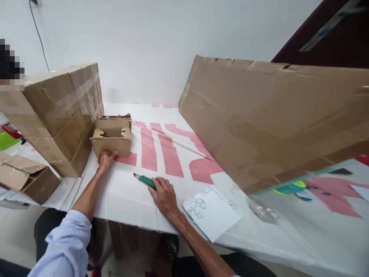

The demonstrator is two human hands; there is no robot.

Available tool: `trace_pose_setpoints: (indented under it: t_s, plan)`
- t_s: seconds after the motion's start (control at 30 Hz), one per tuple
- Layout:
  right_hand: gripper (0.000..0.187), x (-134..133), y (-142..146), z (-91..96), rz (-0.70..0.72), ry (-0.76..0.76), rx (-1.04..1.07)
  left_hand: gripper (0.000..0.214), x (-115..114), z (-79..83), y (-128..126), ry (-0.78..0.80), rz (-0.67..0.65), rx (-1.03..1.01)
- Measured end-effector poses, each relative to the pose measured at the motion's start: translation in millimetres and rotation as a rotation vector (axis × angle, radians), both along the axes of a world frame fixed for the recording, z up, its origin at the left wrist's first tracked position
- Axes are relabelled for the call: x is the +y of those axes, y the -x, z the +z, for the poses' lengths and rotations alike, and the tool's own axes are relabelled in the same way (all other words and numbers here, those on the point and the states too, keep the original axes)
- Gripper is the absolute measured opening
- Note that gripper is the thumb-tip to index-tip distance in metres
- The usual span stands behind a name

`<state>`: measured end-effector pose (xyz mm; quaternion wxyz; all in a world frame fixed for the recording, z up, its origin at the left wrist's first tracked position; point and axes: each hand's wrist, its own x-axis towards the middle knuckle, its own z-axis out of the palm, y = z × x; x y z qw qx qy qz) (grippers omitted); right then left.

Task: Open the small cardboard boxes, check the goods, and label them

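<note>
My left hand (106,158) is at the lower front edge of a small open cardboard box (112,147), thumb pressed along its front and fingers bent against it. The box's top faces up, with notched flaps showing inside. To the right, my right hand (165,196) rests on the table with its fingers over the rear end of a green utility knife (146,181). The knife's blade is out and points left toward the box. Beside my right wrist lies a white sheet of paper (216,215) with drawn outlines.
Stacked taped cartons (57,115) stand at the left, with an open carton (31,181) in front. A large cardboard panel (259,123) leans across the right side. A white cloth with red print covers the table (123,200). A clear plastic item (262,211) lies at right. Part of another person shows far left.
</note>
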<state>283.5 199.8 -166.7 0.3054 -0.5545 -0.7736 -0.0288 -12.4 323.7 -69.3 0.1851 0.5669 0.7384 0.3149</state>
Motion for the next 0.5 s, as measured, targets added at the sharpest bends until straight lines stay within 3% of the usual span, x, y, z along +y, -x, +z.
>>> trace_pose_setpoints:
  t_s: [0.5]
  plan:
    - [0.036, -2.2, -4.5, -4.4, 0.008, -0.003, 0.070, 0.049, 127.6, -4.0, -2.5, -0.047, -0.039, 0.001]
